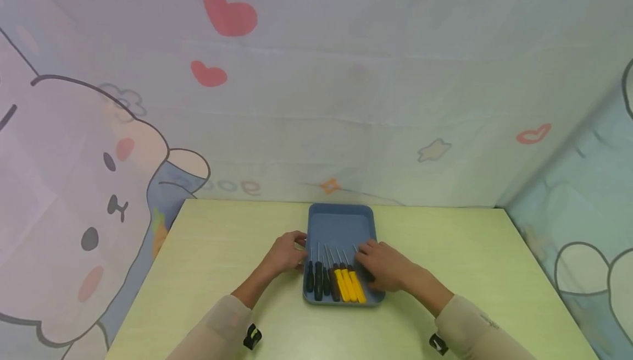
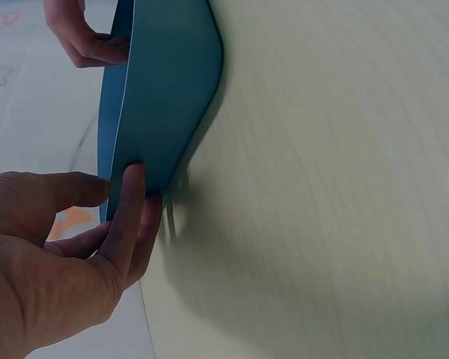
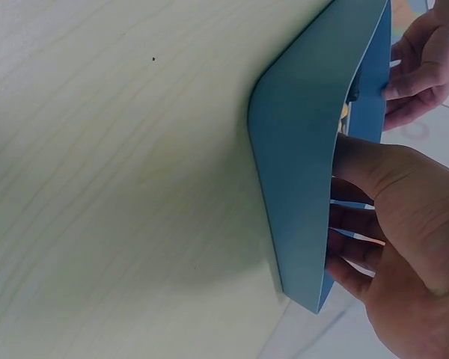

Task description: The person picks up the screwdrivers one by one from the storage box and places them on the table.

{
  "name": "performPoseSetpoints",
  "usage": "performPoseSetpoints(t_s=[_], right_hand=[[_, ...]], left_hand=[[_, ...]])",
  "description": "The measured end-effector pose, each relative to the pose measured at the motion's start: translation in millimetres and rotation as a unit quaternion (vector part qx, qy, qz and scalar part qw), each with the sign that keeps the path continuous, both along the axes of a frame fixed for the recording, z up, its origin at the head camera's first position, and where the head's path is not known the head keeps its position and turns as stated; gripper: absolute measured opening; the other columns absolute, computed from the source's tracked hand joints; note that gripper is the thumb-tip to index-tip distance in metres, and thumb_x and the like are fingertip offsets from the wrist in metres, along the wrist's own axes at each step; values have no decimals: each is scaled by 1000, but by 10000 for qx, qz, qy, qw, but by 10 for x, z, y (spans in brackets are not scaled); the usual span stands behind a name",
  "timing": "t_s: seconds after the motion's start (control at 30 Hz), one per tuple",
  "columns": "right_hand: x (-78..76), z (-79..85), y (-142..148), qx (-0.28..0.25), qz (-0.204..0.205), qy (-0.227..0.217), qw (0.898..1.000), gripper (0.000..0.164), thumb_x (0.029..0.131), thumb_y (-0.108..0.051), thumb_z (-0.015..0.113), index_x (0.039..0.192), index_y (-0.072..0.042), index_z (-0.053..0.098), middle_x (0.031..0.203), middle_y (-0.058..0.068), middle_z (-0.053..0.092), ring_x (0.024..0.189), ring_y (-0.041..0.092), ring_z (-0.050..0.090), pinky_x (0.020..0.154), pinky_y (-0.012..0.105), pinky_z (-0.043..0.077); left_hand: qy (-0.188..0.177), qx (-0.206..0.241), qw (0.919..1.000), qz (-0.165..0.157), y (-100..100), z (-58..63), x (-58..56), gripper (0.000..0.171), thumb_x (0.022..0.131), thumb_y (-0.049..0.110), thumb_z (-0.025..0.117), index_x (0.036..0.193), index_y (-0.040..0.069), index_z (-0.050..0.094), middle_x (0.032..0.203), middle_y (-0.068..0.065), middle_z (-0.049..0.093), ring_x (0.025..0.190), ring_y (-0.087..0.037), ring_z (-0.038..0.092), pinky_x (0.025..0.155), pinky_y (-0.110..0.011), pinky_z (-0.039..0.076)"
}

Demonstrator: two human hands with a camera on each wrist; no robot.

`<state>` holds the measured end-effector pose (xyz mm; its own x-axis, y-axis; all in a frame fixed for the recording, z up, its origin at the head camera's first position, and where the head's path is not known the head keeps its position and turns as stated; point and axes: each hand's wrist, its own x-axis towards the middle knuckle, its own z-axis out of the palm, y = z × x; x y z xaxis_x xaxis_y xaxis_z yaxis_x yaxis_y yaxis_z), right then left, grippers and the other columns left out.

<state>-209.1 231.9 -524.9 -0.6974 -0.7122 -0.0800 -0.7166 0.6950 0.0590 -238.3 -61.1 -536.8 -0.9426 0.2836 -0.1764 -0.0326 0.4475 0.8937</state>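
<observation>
A blue tray lies on the table, holding several screwdrivers side by side in its near half. Those on the left have black handles; yellow handles lie right of them. My left hand pinches the tray's left side; in the left wrist view its thumb is at the rim and its fingers lie against the outer wall. My right hand reaches over the right rim, its fingers around a dark-handled screwdriver. In the right wrist view the tray wall hides its fingertips.
The pale wooden table extends to both sides of the tray. Behind it hangs a printed cloth with hearts and a cartoon figure, and another cloth borders the right side.
</observation>
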Motion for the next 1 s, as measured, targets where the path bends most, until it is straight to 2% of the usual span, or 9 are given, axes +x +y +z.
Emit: performPoseSetpoints(t_s=[0.33, 0.6, 1.0], right_hand=[[44, 65, -17, -144, 84, 137, 9998, 53, 80, -33, 93, 121, -9, 68, 111, 2, 57, 99, 21, 48, 80, 37, 48], [59, 104, -5, -240, 134, 294, 9992, 58, 79, -33, 93, 125, -8, 68, 117, 4, 59, 103, 23, 50, 84, 39, 50], [106, 129, -2, -316, 195, 345, 9987, 60, 79, -33, 93, 128, -7, 68, 118, 5, 59, 103, 23, 50, 83, 38, 50]], left_hand=[[105, -61, 9999, -5, -8, -16, -12, 58, 86, -6, 62, 143, -15, 53, 123, -27, 66, 75, -31, 77, 65, -40, 65], [133, -118, 9998, -8, -16, -13, -17, 57, 87, -5, 62, 143, -14, 54, 124, -27, 66, 75, -29, 76, 65, -39, 65], [115, -140, 9998, -14, -2, -24, -6, 57, 87, -6, 62, 143, -13, 54, 123, -26, 66, 74, -28, 76, 64, -38, 64]])
